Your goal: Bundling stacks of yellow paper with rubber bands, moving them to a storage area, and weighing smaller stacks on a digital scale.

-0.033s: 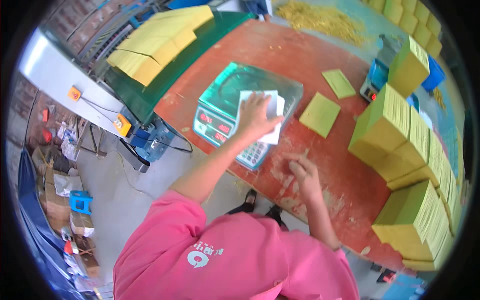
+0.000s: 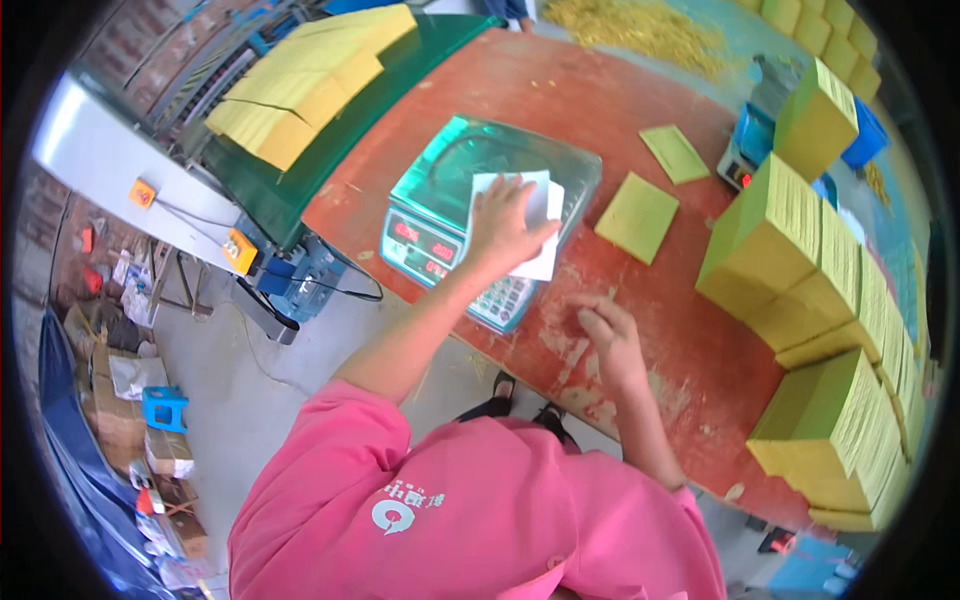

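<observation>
My left hand [image 2: 505, 222] lies with fingers spread over white paper sheets [image 2: 543, 258], pressing them on the weighing scale [image 2: 432, 165]. The scale has a shiny greenish pan, red lit digits and a keypad on its near side. My right hand [image 2: 612, 338] hovers over or rests on the red table, right of the scale; its fingers are curled in and nothing shows in them. Past it lies a flat yellow-green stack of paper [image 2: 637, 217], with a thinner one [image 2: 675, 153] farther off.
Tall yellow paper stacks [image 2: 765, 235] line the right side of the red table [image 2: 560, 90]. More yellow stacks [image 2: 310, 90] sit on a green surface at the far left. A second scale [image 2: 740, 165] stands at the far right. Yellow scraps [image 2: 640, 35] cover the floor beyond.
The whole view has shifted slightly, so the table and scale appear a little higher and farther left. Both hands keep nearly the same pose.
</observation>
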Action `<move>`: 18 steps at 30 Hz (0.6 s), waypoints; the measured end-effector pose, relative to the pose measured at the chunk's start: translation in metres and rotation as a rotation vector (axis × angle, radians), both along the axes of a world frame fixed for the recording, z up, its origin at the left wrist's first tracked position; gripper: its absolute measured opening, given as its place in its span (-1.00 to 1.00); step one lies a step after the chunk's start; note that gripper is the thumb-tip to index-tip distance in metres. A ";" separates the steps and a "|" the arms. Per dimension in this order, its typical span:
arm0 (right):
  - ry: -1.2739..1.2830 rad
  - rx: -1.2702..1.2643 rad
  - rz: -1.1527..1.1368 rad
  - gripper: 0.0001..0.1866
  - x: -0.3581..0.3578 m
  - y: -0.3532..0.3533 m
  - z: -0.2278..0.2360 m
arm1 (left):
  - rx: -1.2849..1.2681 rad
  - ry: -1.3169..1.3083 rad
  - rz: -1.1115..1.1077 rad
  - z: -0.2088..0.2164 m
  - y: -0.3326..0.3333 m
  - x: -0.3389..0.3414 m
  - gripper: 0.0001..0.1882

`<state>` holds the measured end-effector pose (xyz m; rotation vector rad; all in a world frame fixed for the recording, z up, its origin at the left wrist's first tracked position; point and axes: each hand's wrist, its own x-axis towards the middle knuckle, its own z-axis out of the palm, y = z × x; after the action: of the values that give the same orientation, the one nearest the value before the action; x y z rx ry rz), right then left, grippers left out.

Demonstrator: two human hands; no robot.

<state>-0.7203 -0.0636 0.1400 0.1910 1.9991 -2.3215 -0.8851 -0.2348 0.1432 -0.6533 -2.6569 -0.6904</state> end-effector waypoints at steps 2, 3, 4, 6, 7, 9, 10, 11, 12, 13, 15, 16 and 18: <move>-0.013 -0.059 -0.022 -0.73 -0.018 0.003 -0.002 | 0.074 -0.038 -0.017 -0.002 -0.005 -0.007 -0.39; -0.003 -0.098 -0.035 -0.73 -0.027 0.005 -0.004 | 0.075 -0.054 -0.035 -0.003 -0.006 -0.009 -0.39; 0.011 -0.137 -0.041 -0.73 -0.035 0.006 -0.005 | 0.162 -0.081 -0.053 -0.002 -0.007 -0.007 -0.49; 0.032 -0.084 -0.037 -0.73 -0.050 0.005 0.005 | 0.253 -0.111 -0.075 -0.003 -0.009 -0.004 -0.59; 0.064 -0.034 -0.024 -0.72 -0.058 0.003 0.010 | 0.354 -0.153 -0.092 -0.003 -0.010 -0.002 -0.68; 0.089 0.103 -0.055 -0.72 -0.077 -0.003 0.014 | 0.479 -0.164 -0.122 -0.004 -0.012 -0.003 -0.83; 0.110 0.238 -0.083 -0.72 -0.086 -0.008 0.015 | 0.477 -0.169 -0.131 -0.004 -0.012 -0.002 -0.83; 0.107 0.237 -0.093 -0.72 -0.095 -0.012 0.016 | 0.527 -0.189 -0.150 -0.004 -0.013 -0.001 -0.82; 0.171 0.377 -0.112 -0.72 -0.105 -0.018 0.015 | 0.579 -0.210 -0.161 -0.003 -0.014 0.001 -0.82; 0.234 0.518 -0.132 -0.72 -0.112 -0.023 0.015 | 0.578 -0.218 -0.165 -0.003 -0.016 0.003 -0.82; 0.252 0.584 -0.129 -0.72 -0.121 -0.035 0.020 | 0.599 -0.243 -0.166 0.001 -0.019 0.004 -0.81; 0.275 0.650 -0.120 -0.72 -0.124 -0.038 0.023 | 0.599 -0.245 -0.170 0.002 -0.019 0.003 -0.81; 0.255 0.589 -0.130 -0.72 -0.127 -0.043 0.025 | 0.710 -0.321 -0.163 0.003 -0.020 0.002 -0.79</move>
<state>-0.8469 -0.1064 0.1646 0.0549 2.8328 -1.8233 -0.8830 -0.2548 0.1464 -0.5790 -2.3593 -1.7920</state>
